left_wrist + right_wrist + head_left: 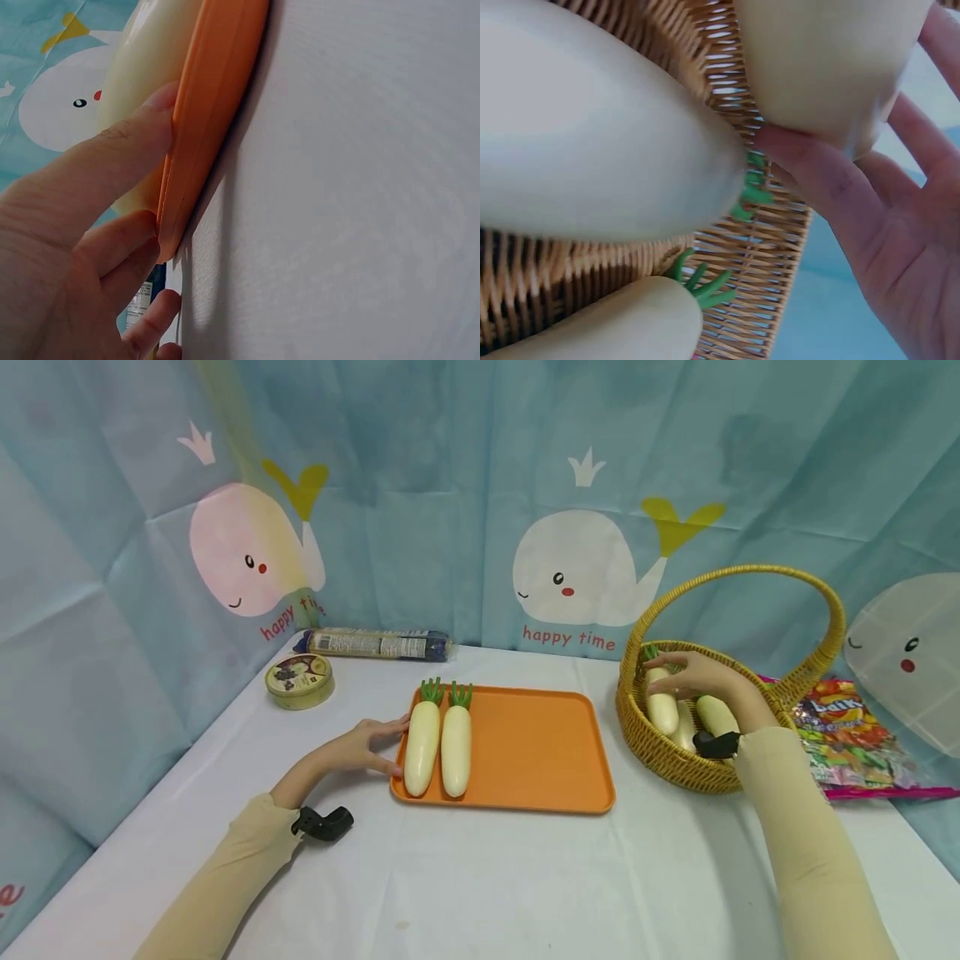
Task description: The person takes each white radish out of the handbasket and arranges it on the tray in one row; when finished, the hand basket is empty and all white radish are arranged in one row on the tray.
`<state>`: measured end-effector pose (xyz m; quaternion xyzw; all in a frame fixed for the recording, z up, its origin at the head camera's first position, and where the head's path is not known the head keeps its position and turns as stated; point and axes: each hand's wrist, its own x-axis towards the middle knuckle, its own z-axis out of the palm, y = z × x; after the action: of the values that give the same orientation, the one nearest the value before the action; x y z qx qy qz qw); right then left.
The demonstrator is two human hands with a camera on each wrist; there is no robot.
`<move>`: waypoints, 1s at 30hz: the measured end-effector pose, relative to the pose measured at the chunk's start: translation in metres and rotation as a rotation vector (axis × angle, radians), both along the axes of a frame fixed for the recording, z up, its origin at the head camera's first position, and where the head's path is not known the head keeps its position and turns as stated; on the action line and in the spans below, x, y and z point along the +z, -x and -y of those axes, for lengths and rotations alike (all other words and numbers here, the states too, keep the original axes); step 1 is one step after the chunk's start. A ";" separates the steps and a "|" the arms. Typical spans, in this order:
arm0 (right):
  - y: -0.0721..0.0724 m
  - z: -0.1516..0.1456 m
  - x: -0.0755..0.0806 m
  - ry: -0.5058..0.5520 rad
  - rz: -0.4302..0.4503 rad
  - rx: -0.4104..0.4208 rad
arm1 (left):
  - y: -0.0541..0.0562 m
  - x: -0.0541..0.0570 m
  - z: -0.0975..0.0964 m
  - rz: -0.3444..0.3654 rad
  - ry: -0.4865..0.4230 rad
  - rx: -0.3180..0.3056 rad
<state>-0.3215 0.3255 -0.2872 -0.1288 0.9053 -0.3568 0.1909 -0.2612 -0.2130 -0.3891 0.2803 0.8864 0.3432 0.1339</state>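
White radish (662, 706), gripped by the right hand (703, 678), is inside the left rim of the wicker basket (651, 753) near the worktop (525, 885)'s right edge; the left hand (354, 749), fingers spread, touches the left edge of the orange tray (536, 747).

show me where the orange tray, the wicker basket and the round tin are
orange tray (536, 747), head view, on the bare part of its base
wicker basket (670, 763), head view, on its outer front wall
round tin (299, 677), head view, on its lid
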 end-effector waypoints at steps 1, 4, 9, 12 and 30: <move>0.000 0.000 0.001 0.011 0.002 -0.008 | 0.000 -0.001 0.000 -0.002 -0.004 -0.006; -0.002 -0.001 0.003 0.024 -0.004 -0.028 | 0.001 -0.002 -0.001 -0.002 -0.009 -0.012; -0.008 0.000 0.012 0.060 -0.024 -0.040 | 0.002 -0.001 0.000 -0.004 0.000 -0.011; -0.012 0.002 0.016 0.087 -0.037 -0.032 | 0.003 0.001 0.001 -0.014 -0.001 -0.024; -0.036 0.010 0.023 0.144 -0.094 -0.059 | 0.003 -0.002 0.002 -0.008 -0.027 -0.036</move>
<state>-0.2851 0.3153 -0.2641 -0.1321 0.8887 -0.4198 0.1282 -0.2643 -0.2146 -0.3908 0.2994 0.8769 0.3517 0.1328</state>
